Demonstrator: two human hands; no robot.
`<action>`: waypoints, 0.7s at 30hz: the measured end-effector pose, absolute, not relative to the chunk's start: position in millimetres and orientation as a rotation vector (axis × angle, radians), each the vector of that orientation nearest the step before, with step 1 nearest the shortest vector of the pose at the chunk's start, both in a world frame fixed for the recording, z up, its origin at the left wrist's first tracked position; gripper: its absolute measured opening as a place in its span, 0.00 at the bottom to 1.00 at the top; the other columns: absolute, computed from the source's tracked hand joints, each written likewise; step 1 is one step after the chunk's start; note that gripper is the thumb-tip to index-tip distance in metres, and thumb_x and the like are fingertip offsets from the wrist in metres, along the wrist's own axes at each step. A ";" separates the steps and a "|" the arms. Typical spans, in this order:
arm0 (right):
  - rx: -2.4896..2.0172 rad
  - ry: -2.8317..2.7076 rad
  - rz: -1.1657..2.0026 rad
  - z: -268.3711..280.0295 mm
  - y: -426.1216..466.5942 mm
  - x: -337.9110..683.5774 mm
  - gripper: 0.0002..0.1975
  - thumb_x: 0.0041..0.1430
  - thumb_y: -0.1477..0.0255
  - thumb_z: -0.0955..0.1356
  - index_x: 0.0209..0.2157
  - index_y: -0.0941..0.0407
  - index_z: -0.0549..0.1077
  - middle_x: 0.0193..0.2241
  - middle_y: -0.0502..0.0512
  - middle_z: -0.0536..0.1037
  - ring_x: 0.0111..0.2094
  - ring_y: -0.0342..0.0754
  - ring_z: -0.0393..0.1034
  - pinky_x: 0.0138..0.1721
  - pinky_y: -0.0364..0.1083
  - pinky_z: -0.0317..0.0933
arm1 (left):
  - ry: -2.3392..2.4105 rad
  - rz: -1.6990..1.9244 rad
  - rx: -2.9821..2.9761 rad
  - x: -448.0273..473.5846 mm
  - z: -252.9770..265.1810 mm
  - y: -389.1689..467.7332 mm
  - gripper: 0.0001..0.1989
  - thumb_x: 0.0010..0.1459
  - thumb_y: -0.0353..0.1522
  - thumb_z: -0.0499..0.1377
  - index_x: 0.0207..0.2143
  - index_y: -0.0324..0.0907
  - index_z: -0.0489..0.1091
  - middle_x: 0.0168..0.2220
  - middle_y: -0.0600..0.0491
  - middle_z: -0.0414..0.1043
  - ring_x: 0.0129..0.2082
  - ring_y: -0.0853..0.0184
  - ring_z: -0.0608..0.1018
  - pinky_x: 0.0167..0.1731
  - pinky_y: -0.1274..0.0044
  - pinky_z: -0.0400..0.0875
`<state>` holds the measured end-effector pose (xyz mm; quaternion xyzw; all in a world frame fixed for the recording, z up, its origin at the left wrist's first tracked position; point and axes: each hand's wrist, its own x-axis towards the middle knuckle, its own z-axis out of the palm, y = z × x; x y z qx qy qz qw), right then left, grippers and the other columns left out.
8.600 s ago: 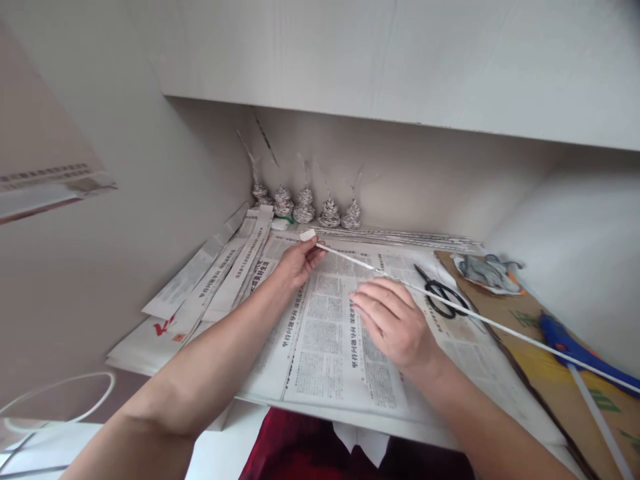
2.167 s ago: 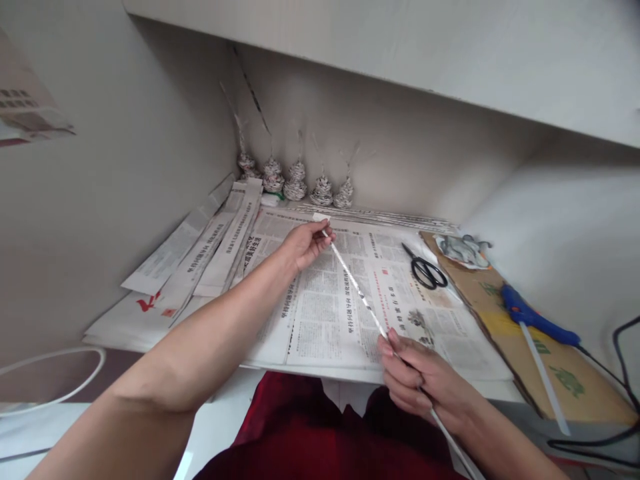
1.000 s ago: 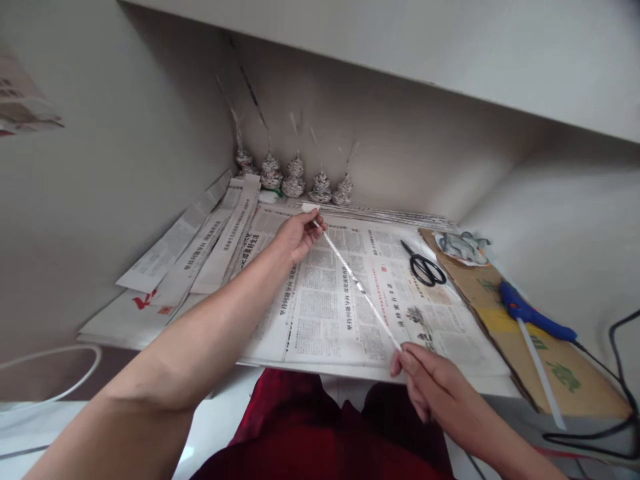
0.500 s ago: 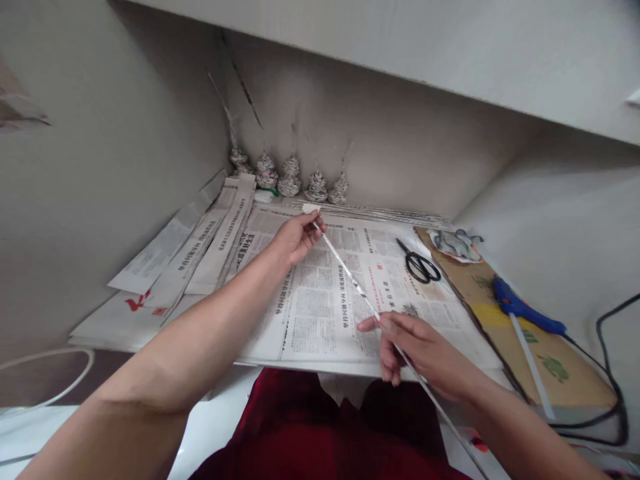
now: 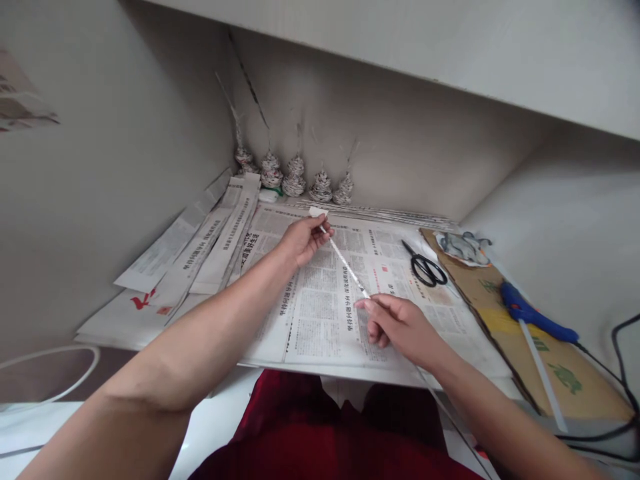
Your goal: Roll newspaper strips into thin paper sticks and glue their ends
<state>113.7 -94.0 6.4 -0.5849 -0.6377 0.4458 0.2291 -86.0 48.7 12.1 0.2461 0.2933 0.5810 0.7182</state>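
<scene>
A thin rolled newspaper tube runs slantwise between my two hands, above the newspaper sheets on the table. My left hand pinches its far end, where a small pale flap of paper sticks out past the fingertips. Farther down, my right hand has its thumb and forefinger closed on the tube, the other fingers curled. The tube's near end passes under my right wrist toward the lower right. Black-handled scissors lie on the newspaper, right of the tube.
Several woven paper gourd shapes stand along the back wall. Paper strips are stacked at left; long paper tubes lie at the back. At right, a blue glue gun and a white glue stick rest on cardboard.
My right hand has slid up the tube, closer to my left hand, and its fingers have curled in more. The left keeps its pinch; the whole view has shifted slightly.
</scene>
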 end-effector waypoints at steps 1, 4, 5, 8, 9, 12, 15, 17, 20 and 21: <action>-1.637 -1.848 1.058 6.6 -94.4 113.2 0.17 0.60 0.57 0.60 0.40 0.54 0.70 0.20 0.49 0.69 0.22 0.44 0.65 0.26 0.44 0.59 | 0.658 1.289 0.543 -85.5 11.6 48.6 0.06 0.57 0.24 0.55 0.26 0.33 0.67 0.20 0.53 0.67 0.19 0.74 0.74 0.17 0.87 0.69; -1.674 -2.048 0.567 6.2 -94.6 111.0 0.13 0.60 0.61 0.61 0.39 0.53 0.69 0.20 0.50 0.68 0.23 0.45 0.62 0.27 0.45 0.53 | 0.680 1.296 0.542 -84.8 11.0 48.1 0.06 0.57 0.24 0.55 0.26 0.33 0.67 0.20 0.52 0.68 0.20 0.73 0.74 0.18 0.86 0.70; -1.670 -2.056 0.524 5.5 -94.5 110.4 0.12 0.61 0.61 0.60 0.38 0.53 0.69 0.21 0.50 0.67 0.23 0.45 0.61 0.27 0.45 0.52 | 0.685 1.295 0.541 -84.8 11.1 47.9 0.06 0.57 0.24 0.55 0.26 0.33 0.67 0.20 0.52 0.68 0.20 0.73 0.74 0.18 0.86 0.70; -1.593 -1.857 0.976 2.8 -94.5 110.5 0.14 0.63 0.60 0.57 0.34 0.54 0.67 0.19 0.47 0.61 0.18 0.41 0.56 0.23 0.43 0.50 | 0.688 1.273 0.533 -85.1 12.6 47.2 0.07 0.57 0.24 0.55 0.26 0.33 0.67 0.20 0.51 0.68 0.21 0.73 0.75 0.19 0.87 0.70; -1.523 -1.717 1.242 1.8 -94.8 111.0 0.15 0.63 0.59 0.56 0.33 0.53 0.66 0.18 0.45 0.58 0.17 0.40 0.54 0.21 0.42 0.49 | 0.686 1.261 0.526 -85.2 13.2 46.9 0.07 0.57 0.23 0.55 0.25 0.33 0.67 0.20 0.51 0.68 0.21 0.73 0.75 0.18 0.87 0.70; -1.243 -1.287 1.857 -0.6 -96.9 113.2 0.13 0.63 0.59 0.57 0.32 0.53 0.62 0.16 0.41 0.50 0.13 0.38 0.47 0.15 0.40 0.44 | 0.672 1.226 0.506 -84.7 14.7 46.1 0.08 0.57 0.23 0.55 0.25 0.32 0.67 0.20 0.51 0.68 0.21 0.74 0.75 0.18 0.88 0.70; -1.175 -1.217 1.972 -0.4 -98.9 112.5 0.13 0.62 0.58 0.58 0.32 0.53 0.62 0.16 0.41 0.50 0.13 0.38 0.49 0.15 0.40 0.45 | 0.673 1.208 0.510 -83.6 15.2 45.0 0.06 0.56 0.24 0.56 0.26 0.32 0.68 0.21 0.51 0.69 0.21 0.73 0.75 0.20 0.87 0.72; -1.313 -1.395 1.793 2.0 -98.2 109.4 0.15 0.61 0.57 0.58 0.35 0.54 0.64 0.17 0.43 0.57 0.15 0.39 0.56 0.17 0.41 0.50 | 0.689 1.216 0.519 -83.1 14.8 44.5 0.06 0.56 0.24 0.56 0.26 0.32 0.68 0.21 0.51 0.69 0.21 0.73 0.75 0.21 0.87 0.73; -1.558 -1.812 1.147 6.3 -92.5 103.3 0.13 0.60 0.58 0.61 0.35 0.53 0.65 0.19 0.46 0.65 0.20 0.43 0.61 0.23 0.43 0.53 | 0.699 1.236 0.533 -83.0 13.1 45.0 0.06 0.56 0.24 0.57 0.26 0.32 0.68 0.22 0.51 0.70 0.22 0.73 0.76 0.22 0.86 0.73; -1.592 -1.909 0.925 6.9 -89.8 101.6 0.12 0.59 0.59 0.62 0.34 0.53 0.66 0.20 0.48 0.66 0.21 0.43 0.62 0.24 0.43 0.53 | 0.693 1.235 0.535 -83.2 12.5 45.5 0.06 0.56 0.24 0.57 0.26 0.33 0.68 0.22 0.51 0.70 0.22 0.73 0.76 0.22 0.86 0.74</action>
